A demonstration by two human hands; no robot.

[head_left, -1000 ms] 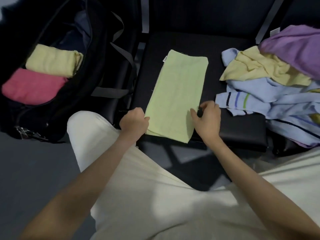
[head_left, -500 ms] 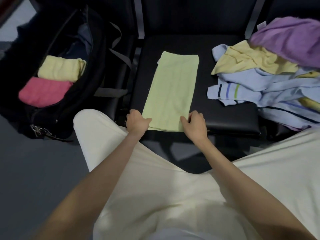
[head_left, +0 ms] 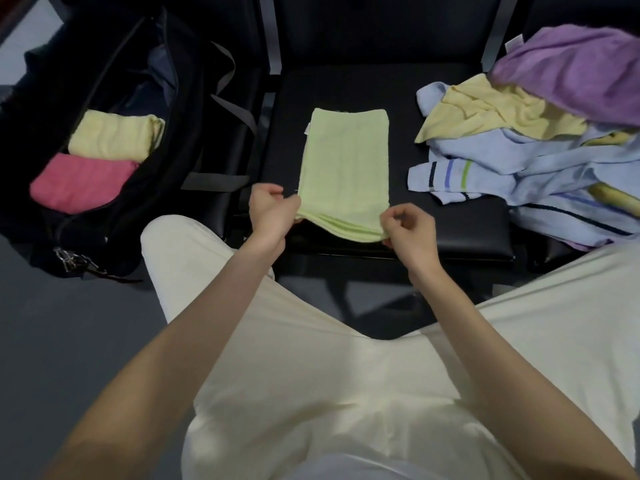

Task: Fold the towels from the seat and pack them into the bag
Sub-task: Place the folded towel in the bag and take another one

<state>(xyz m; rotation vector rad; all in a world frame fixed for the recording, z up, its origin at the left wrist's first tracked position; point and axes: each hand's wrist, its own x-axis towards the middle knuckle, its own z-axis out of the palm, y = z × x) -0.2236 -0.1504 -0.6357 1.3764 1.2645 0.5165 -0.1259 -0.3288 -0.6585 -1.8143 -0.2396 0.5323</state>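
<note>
- Here the left hand (head_left: 273, 213) pinches the near left corner of the green towel (head_left: 346, 174), thumb and fingers closed on the stacked edges, probably so that all the layers rise together instead of sliding apart.
- The right hand (head_left: 410, 230) has the near right corner between thumb and forefinger; its other fingers curl loosely above, and I cannot tell for sure how many layers they catch, as the corner is partly hidden under the hand.
- Between the two sets of fingers the towel's near edge lifts slightly off the black seat (head_left: 450, 230); beyond the fingertips the rest lies flat as a long narrow strip, which suits a fold of the near end over the far end.
- A grip at both corners keeps the edge straight, so the next fold should land square; an uneven lift could skew it.
- Out past the right fingers, well apart from them, sits the unfolded pile (head_left: 519, 157) of blue, yellow and purple towels, left within reach for later turns.
- Out past the left fingers the open black bag (head_left: 166, 188) holds a folded yellow towel (head_left: 114, 136) touching a folded pink towel (head_left: 83, 183), so the task looks partly done.
</note>
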